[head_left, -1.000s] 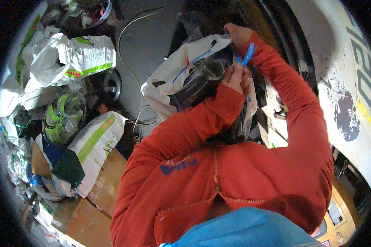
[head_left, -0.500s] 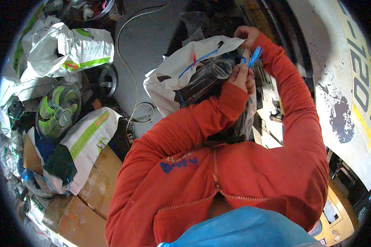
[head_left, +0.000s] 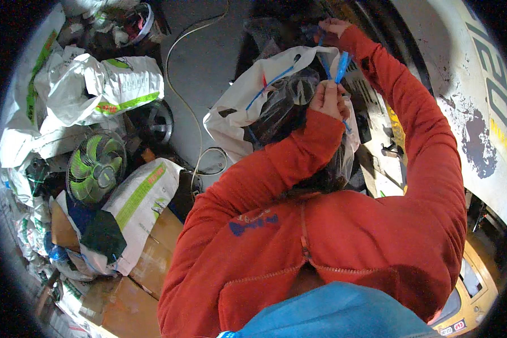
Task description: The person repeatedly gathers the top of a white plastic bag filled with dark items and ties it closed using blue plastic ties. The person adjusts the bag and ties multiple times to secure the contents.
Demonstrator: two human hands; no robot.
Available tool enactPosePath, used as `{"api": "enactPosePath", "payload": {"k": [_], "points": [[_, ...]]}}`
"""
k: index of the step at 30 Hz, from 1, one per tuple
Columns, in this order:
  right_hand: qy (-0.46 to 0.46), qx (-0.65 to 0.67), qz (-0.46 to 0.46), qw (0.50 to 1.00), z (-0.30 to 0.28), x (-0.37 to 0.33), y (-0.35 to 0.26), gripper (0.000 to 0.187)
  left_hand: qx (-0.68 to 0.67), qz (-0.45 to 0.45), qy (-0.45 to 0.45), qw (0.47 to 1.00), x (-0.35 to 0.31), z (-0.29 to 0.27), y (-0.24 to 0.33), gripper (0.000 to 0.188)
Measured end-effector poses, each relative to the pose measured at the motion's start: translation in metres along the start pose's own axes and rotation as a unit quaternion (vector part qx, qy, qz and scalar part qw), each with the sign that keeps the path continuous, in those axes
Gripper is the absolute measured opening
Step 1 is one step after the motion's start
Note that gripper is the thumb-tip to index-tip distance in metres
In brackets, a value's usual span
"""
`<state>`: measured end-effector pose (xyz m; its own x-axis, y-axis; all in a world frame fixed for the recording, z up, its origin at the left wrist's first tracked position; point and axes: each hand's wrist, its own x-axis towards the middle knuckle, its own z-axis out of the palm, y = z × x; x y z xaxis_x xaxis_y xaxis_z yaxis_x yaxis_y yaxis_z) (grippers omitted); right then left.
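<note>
A large white sack (head_left: 226,116) stands before me with its mouth wide. Inside it a clear plastic liner covers dark contents (head_left: 281,115) I cannot make out. Blue string (head_left: 342,66) runs along the sack's rim and sticks up in a frayed tuft. My left hand (head_left: 329,100) is closed in a pinch on the blue string at the sack's near right edge. Beyond the far right of the rim, my right hand (head_left: 333,27) is closed, with a thin blue strand at its fingertips.
At left are a green-bladed fan (head_left: 97,169), crumpled white sacks (head_left: 127,84) and cardboard boxes (head_left: 146,270). A pale cable (head_left: 169,67) curls over the grey floor. On my right stands a white machine panel (head_left: 473,107) with worn paint; a yellow machine part (head_left: 476,293) sits lower right.
My right hand has moved up and away from the sack's rim, drawing a blue strand with it. My left hand keeps its pinch. The whole view has shifted slightly.
</note>
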<state>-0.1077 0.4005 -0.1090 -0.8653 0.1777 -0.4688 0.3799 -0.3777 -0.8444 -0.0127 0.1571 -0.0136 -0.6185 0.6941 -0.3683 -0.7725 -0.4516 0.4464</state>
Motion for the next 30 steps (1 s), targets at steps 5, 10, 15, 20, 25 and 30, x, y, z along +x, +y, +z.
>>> {"api": "enactPosePath", "payload": {"k": [5, 10, 15, 20, 25, 30], "points": [[-0.354, 0.190, 0.042, 0.915, 0.004, 0.029, -0.059, 0.022, 0.361, 0.154, 0.013, 0.920, 0.011, 0.010, 0.007, 0.019], [0.138, -0.001, 0.124, 0.983, 0.046, 0.036, -0.104, 0.018, 0.547, 0.269, -0.115, 0.784, -0.005, 0.024, 0.063, 0.026], [0.070, -0.354, -0.002, 0.932, 0.105, -0.006, -0.117, 0.015, 0.708, 0.502, -0.308, 0.391, 0.092, 0.018, 0.132, 0.030], [0.162, 0.039, -0.076, 0.983, 0.107, -0.080, -0.100, 0.015, 0.537, 0.199, -0.367, 0.733, 0.131, -0.030, 0.108, 0.025], [0.274, -0.368, -0.331, 0.825, 0.103, -0.152, -0.022, 0.027, 0.569, 0.093, -0.135, 0.806, 0.117, -0.022, 0.105, 0.028], [0.291, -0.572, -0.232, 0.731, 0.120, -0.187, 0.055, 0.034, 0.584, -0.096, -0.207, 0.779, 0.103, 0.011, 0.111, 0.029]]}}
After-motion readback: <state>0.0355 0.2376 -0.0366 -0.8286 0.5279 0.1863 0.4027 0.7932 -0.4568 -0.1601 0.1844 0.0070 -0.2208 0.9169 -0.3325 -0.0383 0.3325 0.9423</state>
